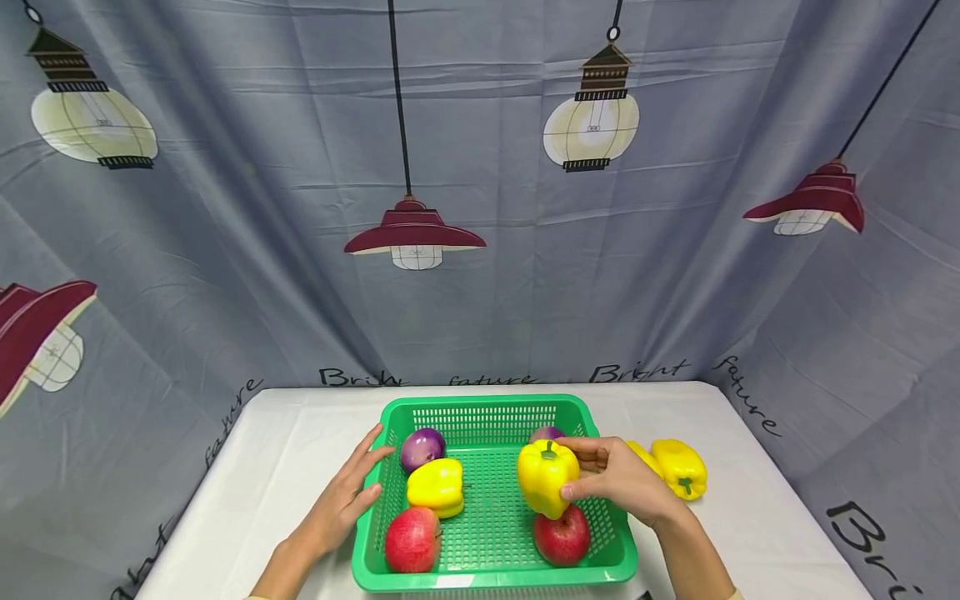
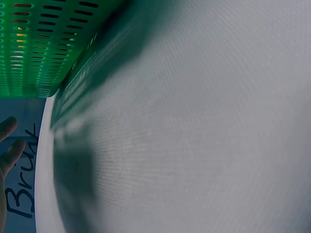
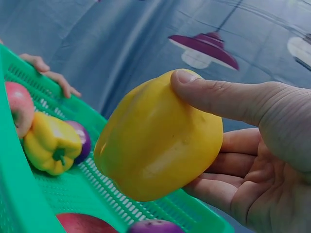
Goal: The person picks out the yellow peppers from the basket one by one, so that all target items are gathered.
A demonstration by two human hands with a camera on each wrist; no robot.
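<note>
My right hand holds a yellow bell pepper between thumb and fingers, above the right side of a green plastic basket. In the right wrist view the thumb lies on top of this pepper, with fingers behind it. Below it in the basket are a red apple and a partly hidden round purple item. My left hand is at the basket's left rim with fingers extended. Along that side sit another purple item, a yellow bell pepper and a red apple.
To the right of the basket, yellow bell peppers lie on the white tabletop, one partly hidden behind my right hand. A grey curtain printed with lamps hangs behind the table and along its sides.
</note>
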